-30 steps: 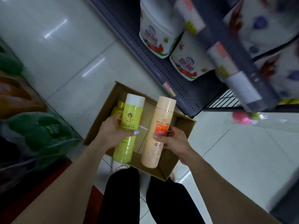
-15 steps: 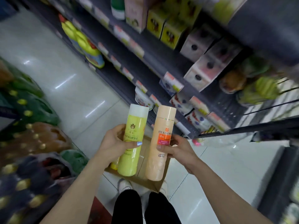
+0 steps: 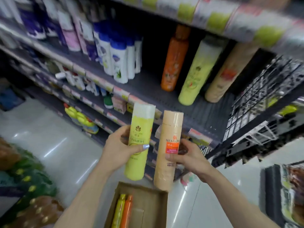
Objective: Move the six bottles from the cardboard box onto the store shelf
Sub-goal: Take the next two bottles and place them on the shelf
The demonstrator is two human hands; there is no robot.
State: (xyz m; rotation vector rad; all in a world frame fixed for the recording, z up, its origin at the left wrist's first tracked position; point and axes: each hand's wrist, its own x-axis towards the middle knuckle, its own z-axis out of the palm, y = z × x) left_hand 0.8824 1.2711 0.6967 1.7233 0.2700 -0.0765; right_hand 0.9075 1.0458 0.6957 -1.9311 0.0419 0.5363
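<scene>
My left hand grips a yellow-green bottle with a white cap, held upright. Beside it my right hand grips a peach bottle with an orange label. Both bottles hang in front of the dark store shelf. On that shelf stand an orange bottle, a yellow-green bottle and a peach bottle. Below my hands the cardboard box lies open on the floor, with a yellow bottle and an orange bottle lying inside.
White and blue bottles crowd the shelf to the left of the standing bottles. A black wire rack juts out at the right. Packaged goods pile up on the left. Lower shelves hold small items.
My view has swung upward from the box to the shelf with the standing bottles. Both hands have lifted their bottles higher, toward that shelf. The box now sits at the bottom of the view.
</scene>
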